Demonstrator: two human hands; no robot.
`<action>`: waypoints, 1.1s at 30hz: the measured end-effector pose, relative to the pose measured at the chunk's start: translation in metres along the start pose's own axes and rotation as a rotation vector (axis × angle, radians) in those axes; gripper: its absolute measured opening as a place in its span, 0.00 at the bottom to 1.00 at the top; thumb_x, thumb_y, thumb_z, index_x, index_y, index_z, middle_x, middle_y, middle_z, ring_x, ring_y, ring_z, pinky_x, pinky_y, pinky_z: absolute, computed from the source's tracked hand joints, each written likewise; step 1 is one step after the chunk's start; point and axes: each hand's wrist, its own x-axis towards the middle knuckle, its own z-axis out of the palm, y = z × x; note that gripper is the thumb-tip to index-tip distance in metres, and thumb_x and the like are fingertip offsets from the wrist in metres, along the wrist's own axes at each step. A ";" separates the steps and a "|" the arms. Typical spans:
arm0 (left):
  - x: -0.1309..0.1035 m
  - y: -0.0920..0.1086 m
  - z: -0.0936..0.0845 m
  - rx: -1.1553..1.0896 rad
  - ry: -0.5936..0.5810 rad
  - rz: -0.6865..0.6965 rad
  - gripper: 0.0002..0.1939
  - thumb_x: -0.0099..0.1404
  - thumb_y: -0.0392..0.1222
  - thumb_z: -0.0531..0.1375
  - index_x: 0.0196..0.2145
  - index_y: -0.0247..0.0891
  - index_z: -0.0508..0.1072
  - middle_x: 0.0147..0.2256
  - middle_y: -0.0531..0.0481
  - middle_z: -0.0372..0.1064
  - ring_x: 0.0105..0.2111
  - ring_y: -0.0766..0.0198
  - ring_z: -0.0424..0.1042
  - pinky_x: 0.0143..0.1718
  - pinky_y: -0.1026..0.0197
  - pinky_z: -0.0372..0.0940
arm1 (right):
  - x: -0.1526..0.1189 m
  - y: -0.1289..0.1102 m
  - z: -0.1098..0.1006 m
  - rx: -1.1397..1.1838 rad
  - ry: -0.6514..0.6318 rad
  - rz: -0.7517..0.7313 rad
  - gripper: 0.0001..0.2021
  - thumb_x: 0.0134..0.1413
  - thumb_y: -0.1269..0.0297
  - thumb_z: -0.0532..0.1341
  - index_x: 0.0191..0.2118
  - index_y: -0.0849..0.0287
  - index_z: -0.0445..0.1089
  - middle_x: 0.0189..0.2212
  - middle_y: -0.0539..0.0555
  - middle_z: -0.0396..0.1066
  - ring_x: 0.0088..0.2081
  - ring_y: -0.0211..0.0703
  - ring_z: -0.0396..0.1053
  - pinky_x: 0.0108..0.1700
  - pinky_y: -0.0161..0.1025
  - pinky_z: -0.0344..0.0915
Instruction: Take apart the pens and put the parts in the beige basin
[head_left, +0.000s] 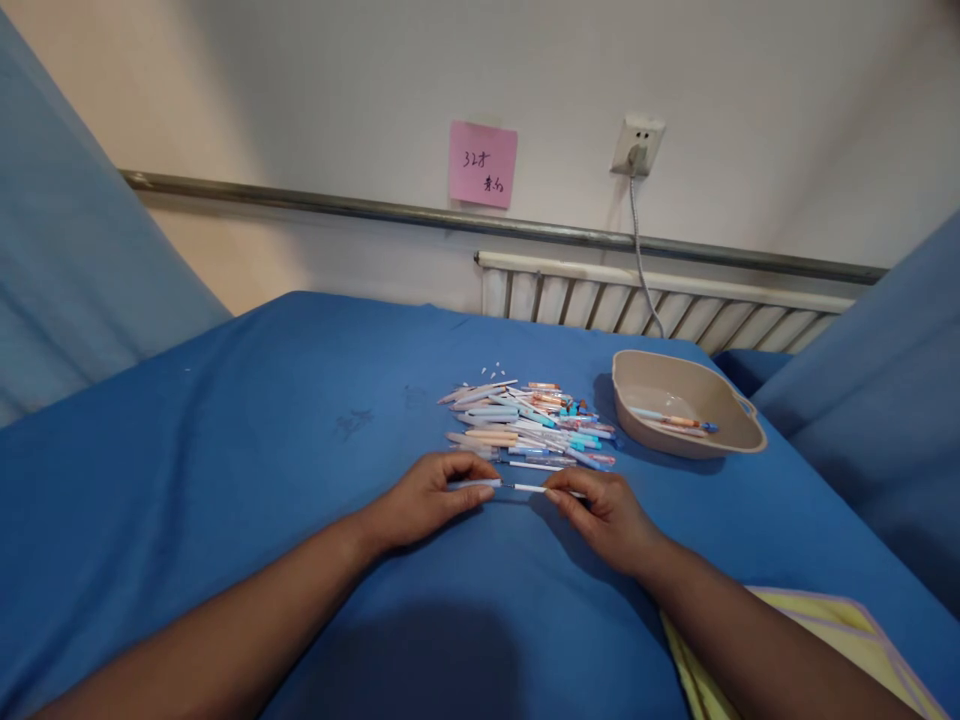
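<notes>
Between thumb and fingers my left hand [442, 492] pinches a pale pen barrel [484, 484], pointing right. My right hand [604, 510] is closed on a thin white pen refill [529, 488], its dark spring end directed at the barrel. The two pieces are roughly in line, the refill's end at or close to the barrel's opening; whether they touch I cannot tell. Just beyond my hands lies a pile of pen parts [517, 425]: pale barrels on the left, white refills in the middle, clear, orange and blue parts on the right. Several tiny white tips [495, 370] lie behind it.
A beige plastic basin [739, 425] at the right holds a few pens [675, 422]. All this is on a blue sheet [300, 400]. A yellow cloth [817, 640] lies under my right forearm. Behind are a radiator [600, 290], a metal rail [360, 208] and a plugged socket [637, 145].
</notes>
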 end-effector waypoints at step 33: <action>0.005 0.001 0.024 -0.214 -0.056 -0.050 0.14 0.64 0.48 0.54 0.42 0.37 0.69 0.32 0.52 0.66 0.27 0.69 0.64 0.30 0.66 0.61 | 0.005 0.019 -0.011 -0.315 0.264 0.106 0.07 0.57 0.67 0.55 0.41 0.58 0.66 0.37 0.56 0.69 0.40 0.46 0.66 0.44 0.44 0.62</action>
